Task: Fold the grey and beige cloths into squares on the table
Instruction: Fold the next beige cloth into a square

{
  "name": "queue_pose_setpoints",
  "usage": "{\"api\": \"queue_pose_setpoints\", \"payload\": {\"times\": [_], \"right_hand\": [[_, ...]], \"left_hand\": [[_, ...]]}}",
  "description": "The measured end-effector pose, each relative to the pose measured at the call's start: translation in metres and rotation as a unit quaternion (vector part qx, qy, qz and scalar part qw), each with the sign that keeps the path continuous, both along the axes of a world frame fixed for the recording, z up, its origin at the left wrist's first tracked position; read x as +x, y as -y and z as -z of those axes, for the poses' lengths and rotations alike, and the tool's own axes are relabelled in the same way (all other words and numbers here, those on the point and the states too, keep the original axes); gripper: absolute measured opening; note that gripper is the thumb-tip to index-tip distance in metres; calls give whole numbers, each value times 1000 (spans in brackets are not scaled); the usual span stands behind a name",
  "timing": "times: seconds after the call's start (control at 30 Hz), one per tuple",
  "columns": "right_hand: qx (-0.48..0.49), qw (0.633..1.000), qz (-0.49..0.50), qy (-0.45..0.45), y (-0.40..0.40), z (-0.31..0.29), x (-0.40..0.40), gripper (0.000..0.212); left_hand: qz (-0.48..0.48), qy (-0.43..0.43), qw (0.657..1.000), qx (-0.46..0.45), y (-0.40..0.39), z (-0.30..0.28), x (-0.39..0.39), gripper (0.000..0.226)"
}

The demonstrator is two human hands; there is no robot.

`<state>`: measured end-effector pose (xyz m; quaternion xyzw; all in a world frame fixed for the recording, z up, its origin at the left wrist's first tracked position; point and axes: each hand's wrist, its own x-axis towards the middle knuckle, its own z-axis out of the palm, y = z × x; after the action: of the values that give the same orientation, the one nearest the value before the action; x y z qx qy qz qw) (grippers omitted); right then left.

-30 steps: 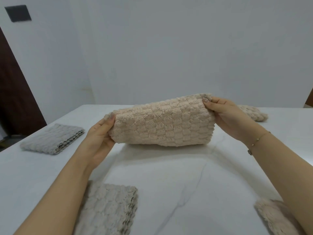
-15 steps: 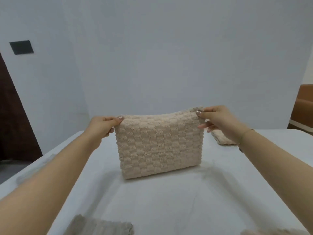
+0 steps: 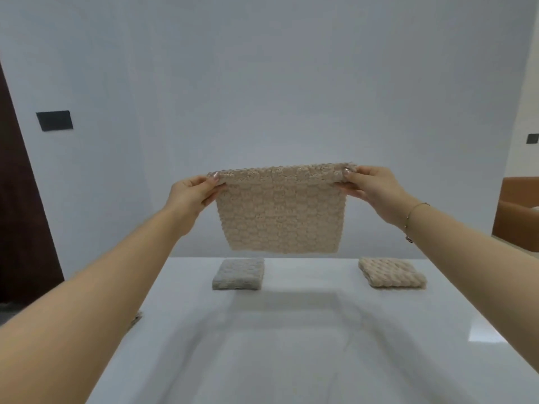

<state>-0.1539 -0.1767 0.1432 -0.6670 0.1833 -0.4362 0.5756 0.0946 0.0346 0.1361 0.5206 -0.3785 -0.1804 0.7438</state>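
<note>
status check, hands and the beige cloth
Left hand and right hand each pinch a top corner. Beige cloth hangs clear above table. Nothing in the way.

Arms: both bare from the near edge of view to the wrists, no sleeves in sight.
Left hand (image 3: 191, 193): no ring or band visible; nails glossy, pale, rounded.
Right hand (image 3: 376, 191): nails the same pale gloss.
Right wrist: thin gold-coloured chain bracelet (image 3: 414, 217), a small dark charm hanging at its lower end.
</note>
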Motion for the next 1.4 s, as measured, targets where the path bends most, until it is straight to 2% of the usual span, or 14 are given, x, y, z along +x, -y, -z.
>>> {"api": "queue_pose_setpoints", "payload": {"times": [0.13,0.27,0.47,0.53,0.63,0.8,0.93,1.07,1.13,1.27,1.4], "right_hand": [[0,999,-16,-47,-19,28,-21,24],[2,993,-25,-116,-41,80,-46,21],[21,976,-58,-208,-70,162,-95,36],[31,965,-75,-250,-82,181,-110,30],[41,949,-89,-299,-94,200,-127,25],[3,925,-96,-367,-106,208,-141,38],[-10,928,-93,-360,-104,199,-143,35],[-21,940,-67,-334,-80,191,-125,27],[-8,947,-59,-315,-62,191,-108,31],[37,953,-70,-291,-39,202,-73,28],[52,947,-48,-313,-26,224,-53,29]], "left_hand": [[3,-31,999,11,-20,35,-18,15],[-3,-72,997,40,-49,90,-47,13],[-10,-48,986,159,-93,163,-79,19],[-10,-28,978,206,-106,180,-89,18],[-25,18,967,251,-122,193,-99,18],[-44,71,952,293,-132,205,-111,19],[-40,72,946,312,-131,203,-112,22],[-49,86,936,338,-109,193,-92,40],[-55,86,934,342,-85,188,-78,45],[-30,66,923,378,-38,191,-49,28],[-34,63,908,413,-20,213,-30,29]]}}
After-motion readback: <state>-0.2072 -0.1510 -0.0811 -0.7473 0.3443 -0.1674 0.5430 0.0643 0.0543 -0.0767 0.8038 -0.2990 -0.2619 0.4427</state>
